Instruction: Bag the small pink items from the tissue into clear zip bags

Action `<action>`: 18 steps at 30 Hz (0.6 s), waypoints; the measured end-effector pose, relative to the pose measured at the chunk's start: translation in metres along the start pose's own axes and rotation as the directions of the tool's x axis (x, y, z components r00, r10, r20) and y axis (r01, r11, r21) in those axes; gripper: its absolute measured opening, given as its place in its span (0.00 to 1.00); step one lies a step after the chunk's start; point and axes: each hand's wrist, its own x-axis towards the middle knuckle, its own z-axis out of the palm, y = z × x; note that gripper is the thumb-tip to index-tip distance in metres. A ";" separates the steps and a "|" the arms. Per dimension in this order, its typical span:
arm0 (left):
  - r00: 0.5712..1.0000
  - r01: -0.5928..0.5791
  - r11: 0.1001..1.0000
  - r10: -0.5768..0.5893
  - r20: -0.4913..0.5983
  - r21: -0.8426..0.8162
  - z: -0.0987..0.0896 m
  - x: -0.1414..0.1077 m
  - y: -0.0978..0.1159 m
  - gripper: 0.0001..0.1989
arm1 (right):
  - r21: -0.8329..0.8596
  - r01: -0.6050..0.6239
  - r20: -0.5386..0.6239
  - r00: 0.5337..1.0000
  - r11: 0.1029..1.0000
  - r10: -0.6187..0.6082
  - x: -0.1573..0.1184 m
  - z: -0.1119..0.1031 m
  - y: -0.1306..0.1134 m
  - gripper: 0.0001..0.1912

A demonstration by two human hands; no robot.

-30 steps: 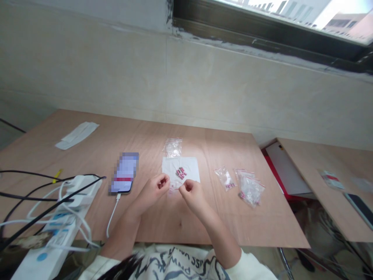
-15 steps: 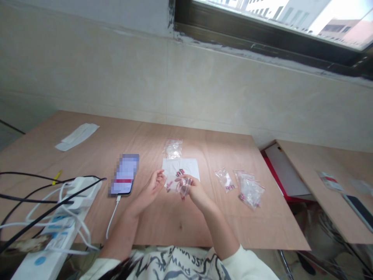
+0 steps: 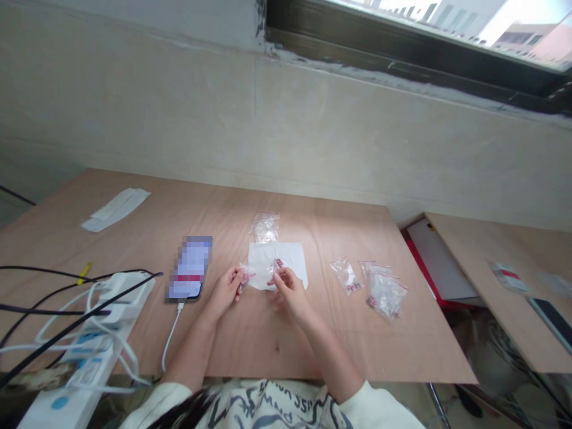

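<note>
The left hand (image 3: 226, 292) is closed in a pinch on a small clear zip bag (image 3: 245, 276), while the right hand (image 3: 289, 291) curls at a small pink-marked strip (image 3: 279, 263), though whether it grips the strip cannot be told. Both hands sit at the near edge of a white paper sheet (image 3: 290, 262) on the bench (image 3: 339, 351). Another zip bag (image 3: 265, 227) lies beyond the hands, more bags (image 3: 384, 295) right of them, and a phone (image 3: 190, 268) to their left.

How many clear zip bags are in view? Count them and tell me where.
5. One clear zip bag lies beyond the white sheet; one lies right of it; two overlap farther right; one is held in the left hand. Others could hide in that pile.
</note>
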 end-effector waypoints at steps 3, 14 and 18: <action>1.000 0.014 1.000 -0.014 0.023 -0.023 -0.004 -0.003 0.001 0.17 | -0.047 0.026 -0.004 1.000 0.999 -0.026 0.003 0.002 0.007 0.14; 1.000 0.001 0.995 0.002 0.030 -0.104 -0.011 -0.004 0.010 0.16 | 0.016 -0.022 -0.015 1.000 1.000 0.022 0.023 -0.007 0.021 0.14; 0.999 -0.027 0.997 0.030 0.040 -0.071 -0.011 0.001 0.013 0.16 | 0.042 -0.032 -0.008 0.999 0.999 0.032 0.026 -0.010 0.024 0.14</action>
